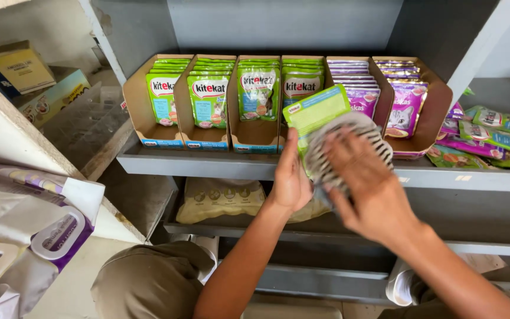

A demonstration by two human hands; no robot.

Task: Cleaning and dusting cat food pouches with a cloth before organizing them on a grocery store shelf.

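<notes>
In the head view, a green pouch [315, 109] is gripped by the left hand [291, 177] in front of the grey shelf [208, 165]. It is partly covered by a blurred striped cloth [343, 147], pressed under the right hand [367, 177]. Open room is seen at the shelf's front edge.

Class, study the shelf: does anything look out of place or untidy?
Yes. Loose pouches lie in a jumbled heap at the shelf's right end, outside the cardboard trays, where the other pouches stand in neat upright rows.
</notes>
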